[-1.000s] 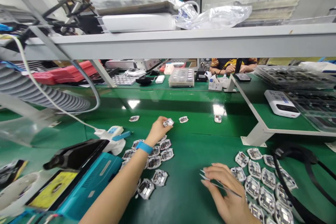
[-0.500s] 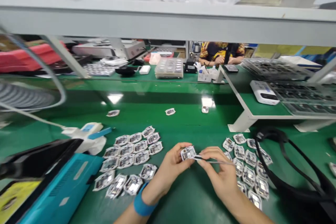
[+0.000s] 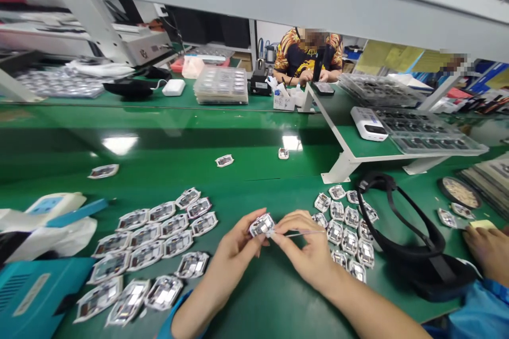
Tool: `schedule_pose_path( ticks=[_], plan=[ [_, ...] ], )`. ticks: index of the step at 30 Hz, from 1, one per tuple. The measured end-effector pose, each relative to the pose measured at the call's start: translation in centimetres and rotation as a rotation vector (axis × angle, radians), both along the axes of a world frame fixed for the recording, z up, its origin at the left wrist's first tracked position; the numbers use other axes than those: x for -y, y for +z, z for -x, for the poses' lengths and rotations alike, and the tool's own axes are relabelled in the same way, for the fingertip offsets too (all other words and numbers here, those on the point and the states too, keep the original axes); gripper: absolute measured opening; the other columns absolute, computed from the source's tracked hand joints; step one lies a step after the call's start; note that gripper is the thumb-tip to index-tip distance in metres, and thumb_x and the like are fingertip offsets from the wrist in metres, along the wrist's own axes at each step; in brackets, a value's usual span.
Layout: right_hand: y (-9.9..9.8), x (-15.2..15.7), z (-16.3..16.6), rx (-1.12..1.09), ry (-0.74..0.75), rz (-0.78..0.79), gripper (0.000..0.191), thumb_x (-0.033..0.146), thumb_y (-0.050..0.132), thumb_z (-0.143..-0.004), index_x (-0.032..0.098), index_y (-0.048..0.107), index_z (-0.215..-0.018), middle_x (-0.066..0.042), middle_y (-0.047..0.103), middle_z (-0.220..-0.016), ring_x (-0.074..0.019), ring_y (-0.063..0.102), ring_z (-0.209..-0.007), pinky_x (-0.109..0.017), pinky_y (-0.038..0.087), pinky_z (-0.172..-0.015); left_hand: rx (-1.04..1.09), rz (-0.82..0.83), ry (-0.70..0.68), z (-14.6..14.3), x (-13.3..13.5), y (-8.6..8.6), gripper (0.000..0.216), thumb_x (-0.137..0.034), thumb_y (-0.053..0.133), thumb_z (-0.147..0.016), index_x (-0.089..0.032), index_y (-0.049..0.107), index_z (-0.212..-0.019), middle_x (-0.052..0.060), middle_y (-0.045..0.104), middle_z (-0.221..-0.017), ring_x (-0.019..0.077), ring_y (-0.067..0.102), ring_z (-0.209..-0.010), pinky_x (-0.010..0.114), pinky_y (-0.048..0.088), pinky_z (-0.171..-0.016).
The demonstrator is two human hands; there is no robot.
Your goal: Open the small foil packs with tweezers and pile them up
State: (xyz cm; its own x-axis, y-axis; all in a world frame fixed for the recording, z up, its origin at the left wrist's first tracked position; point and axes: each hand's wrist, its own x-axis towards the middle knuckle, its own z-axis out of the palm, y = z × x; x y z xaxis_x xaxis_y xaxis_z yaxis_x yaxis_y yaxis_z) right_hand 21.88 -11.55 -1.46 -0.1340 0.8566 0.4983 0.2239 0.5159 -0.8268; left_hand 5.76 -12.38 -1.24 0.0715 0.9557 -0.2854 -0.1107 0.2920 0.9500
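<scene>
From the head camera, your left hand (image 3: 234, 246) pinches a small, shiny silver part (image 3: 262, 225) with a scalloped white edge, held just above the glossy green mat (image 3: 254, 180). Your right hand (image 3: 308, 246) grips thin metal tweezers (image 3: 304, 233), their tip touching the part. Both wrists angle inward, fingers curled. Matching flat parts lie in rows at the left (image 3: 159, 233) and in a cluster at the right (image 3: 345, 228).

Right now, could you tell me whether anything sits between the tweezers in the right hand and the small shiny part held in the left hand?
Nothing visible does. The left hand pinches the small shiny part above the green mat, and the tweezers in the right hand already reach its edge.
</scene>
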Motion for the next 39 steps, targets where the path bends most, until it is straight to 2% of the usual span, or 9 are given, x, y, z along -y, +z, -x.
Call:
schedule_pose_path(
  ticks=[2, 6, 10, 15, 18, 24, 29, 34, 39],
  plan=[
    [-0.1, 0.0, -0.1, -0.034, -0.001, 0.061, 0.005, 0.016, 0.068, -0.081, 0.021, 0.068, -0.08, -0.003, 0.073, -0.078, -0.0192, 0.066, -0.076, -0.037, 0.048, -0.077, -0.015, 0.012, 0.009, -0.1, 0.0, 0.1, 0.048, -0.039, 0.069, -0.075, -0.016, 0.062, -0.116, 0.002, 0.066, -0.077, 0.0155, 0.055, -0.065, 0.026, 0.041, -0.058],
    [-0.6, -0.3, -0.3, -0.156, -0.055, 0.23, 0.001, 0.02, 0.068, -0.081, 0.02, 0.068, -0.082, -0.004, 0.071, -0.082, -0.0193, 0.067, -0.081, -0.034, 0.051, -0.077, 0.002, 0.056, -0.017, -0.4, 0.0, 0.3, 0.048, -0.038, 0.067, -0.076, -0.012, 0.06, -0.117, -0.001, 0.062, -0.063, 0.014, 0.048, -0.059, 0.026, 0.037, -0.055],
    [-1.0, -0.6, -0.3, -0.254, -0.098, 0.353, 0.005, 0.023, 0.071, -0.079, 0.02, 0.068, -0.081, -0.003, 0.072, -0.081, -0.0185, 0.067, -0.08, -0.031, 0.052, -0.075, 0.038, 0.086, -0.043, -0.6, 0.2, 0.5, 0.049, -0.036, 0.066, -0.076, -0.011, 0.059, -0.118, 0.0, 0.062, -0.063, 0.014, 0.047, -0.059, 0.027, 0.035, -0.056],
    [-1.4, -0.8, -0.1, -0.356, -0.068, 0.392, 0.004, 0.022, 0.072, -0.078, 0.021, 0.069, -0.081, -0.001, 0.072, -0.078, -0.017, 0.068, -0.075, -0.03, 0.053, -0.073, 0.08, 0.113, -0.054, -0.7, 0.4, 0.9, 0.047, -0.033, 0.065, -0.077, -0.01, 0.058, -0.118, 0.0, 0.062, -0.064, 0.0136, 0.046, -0.06, 0.027, 0.035, -0.057],
    [-1.3, -0.7, -0.1, -0.33, -0.048, 0.297, 0.005, 0.019, 0.072, -0.078, 0.022, 0.071, -0.081, -0.002, 0.073, -0.08, -0.0182, 0.068, -0.078, -0.032, 0.053, -0.074, 0.126, 0.137, -0.038, -0.7, 0.4, 1.0, 0.049, -0.033, 0.068, -0.075, -0.01, 0.057, -0.117, 0.0, 0.062, -0.066, 0.0136, 0.047, -0.062, 0.027, 0.035, -0.058],
    [-0.5, -0.4, -0.3, -0.047, 0.105, -0.164, 0.012, 0.011, 0.07, -0.081, 0.022, 0.071, -0.085, -0.005, 0.076, -0.082, -0.02, 0.069, -0.078, -0.038, 0.049, -0.077, 0.093, 0.091, -0.03, -0.7, 0.2, 0.5, 0.044, -0.04, 0.069, -0.075, -0.014, 0.055, -0.108, -0.003, 0.058, -0.067, 0.012, 0.047, -0.06, 0.024, 0.035, -0.054],
    [-0.3, -0.5, -0.5, 0.051, 0.147, -0.249, 0.012, 0.011, 0.066, -0.084, 0.021, 0.071, -0.089, -0.006, 0.077, -0.084, -0.0202, 0.069, -0.081, -0.038, 0.05, -0.076, 0.026, 0.025, -0.055, -0.7, 0.5, 0.4, 0.036, -0.039, 0.065, -0.078, -0.015, 0.059, -0.105, -0.003, 0.057, -0.068, 0.0109, 0.045, -0.058, 0.024, 0.037, -0.055],
    [-0.4, -0.5, -0.3, -0.054, 0.078, -0.083, 0.005, 0.019, 0.07, -0.082, 0.024, 0.071, -0.081, -0.003, 0.076, -0.078, -0.0199, 0.07, -0.075, -0.037, 0.051, -0.075, -0.062, 0.017, -0.061, -0.5, 0.8, 0.1, 0.036, -0.044, 0.055, -0.084, -0.016, 0.058, -0.106, -0.002, 0.058, -0.066, 0.013, 0.047, -0.06, 0.024, 0.036, -0.054],
    [-0.5, -0.5, -0.3, -0.206, 0.009, 0.293, 0.004, 0.024, 0.07, -0.08, 0.02, 0.069, -0.08, -0.004, 0.073, -0.078, -0.0193, 0.068, -0.075, -0.033, 0.053, -0.072, -0.115, 0.027, -0.092, -0.4, 0.5, -0.2, 0.041, -0.049, 0.053, -0.084, -0.014, 0.058, -0.105, -0.003, 0.056, -0.061, 0.0123, 0.044, -0.055, 0.024, 0.033, -0.051]
  ],
)
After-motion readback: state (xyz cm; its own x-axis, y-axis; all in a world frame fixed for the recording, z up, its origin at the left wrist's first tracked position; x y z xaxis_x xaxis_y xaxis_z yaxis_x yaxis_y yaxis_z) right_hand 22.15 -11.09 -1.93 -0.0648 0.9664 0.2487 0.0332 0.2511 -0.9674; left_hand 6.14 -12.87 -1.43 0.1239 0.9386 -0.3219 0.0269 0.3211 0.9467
